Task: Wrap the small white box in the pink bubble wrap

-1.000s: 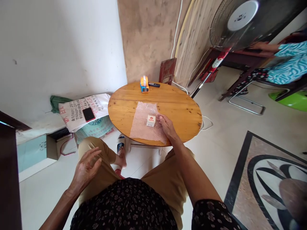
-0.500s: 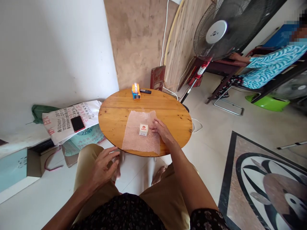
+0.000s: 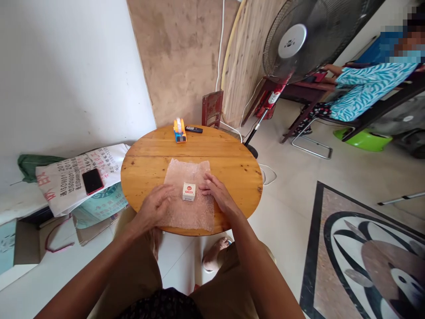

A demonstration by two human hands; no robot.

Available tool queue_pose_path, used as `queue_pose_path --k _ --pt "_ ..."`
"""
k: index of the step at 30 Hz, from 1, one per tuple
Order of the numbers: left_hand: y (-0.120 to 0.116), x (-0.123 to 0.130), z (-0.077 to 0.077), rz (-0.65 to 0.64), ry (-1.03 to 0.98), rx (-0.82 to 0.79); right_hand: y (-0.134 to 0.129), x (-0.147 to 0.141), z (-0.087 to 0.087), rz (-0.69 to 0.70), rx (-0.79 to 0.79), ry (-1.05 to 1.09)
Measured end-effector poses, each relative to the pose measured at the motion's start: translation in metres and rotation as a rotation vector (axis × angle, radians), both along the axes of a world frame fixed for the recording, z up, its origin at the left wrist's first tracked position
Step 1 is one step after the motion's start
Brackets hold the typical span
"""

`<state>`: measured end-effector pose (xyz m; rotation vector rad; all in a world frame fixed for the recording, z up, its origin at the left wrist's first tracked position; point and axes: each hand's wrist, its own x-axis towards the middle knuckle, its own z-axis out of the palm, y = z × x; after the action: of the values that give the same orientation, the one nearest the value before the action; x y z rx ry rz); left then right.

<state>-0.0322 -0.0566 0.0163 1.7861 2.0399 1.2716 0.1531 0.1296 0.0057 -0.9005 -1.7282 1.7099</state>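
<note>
A small white box (image 3: 189, 191) with a red label rests on a sheet of bubble wrap (image 3: 189, 216), which lies flat on the round wooden table (image 3: 239, 177). On the sheet's left side is my left hand (image 3: 154, 204), fingers stretched toward the box and apart from it. My right hand (image 3: 217, 191) is over the sheet's right edge, its fingers extended close to the box's right side. Neither hand grips anything. Whether the fingertips press on the wrap, I cannot tell.
At the table's back stand an orange and blue tape dispenser (image 3: 179, 130) and a dark handheld device (image 3: 194, 129). A phone (image 3: 93, 181) lies on sacks (image 3: 71, 173) to the left. A standing fan (image 3: 292, 42) and a seated person (image 3: 368, 91) are at the right.
My left hand has moved from above my knee up and forward onto the left side of the bubble wrap. My right hand stays by the box's right side. The view has shifted slightly.
</note>
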Motion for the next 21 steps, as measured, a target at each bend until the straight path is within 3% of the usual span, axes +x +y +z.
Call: queue_pose_path --k 9,13,21 --pt "0.075 -0.034 -0.027 -0.099 0.159 -0.074 0.012 -0.008 0.006 0.096 0.009 -0.201" --pt "0.084 -0.035 -0.031 -0.079 0.273 -0.151 0.018 -0.011 0.014 0.109 -0.021 -0.283" --pt "0.083 -0.042 -0.028 -0.094 0.373 -0.207 0.003 0.003 0.022 0.034 -0.034 -0.318"
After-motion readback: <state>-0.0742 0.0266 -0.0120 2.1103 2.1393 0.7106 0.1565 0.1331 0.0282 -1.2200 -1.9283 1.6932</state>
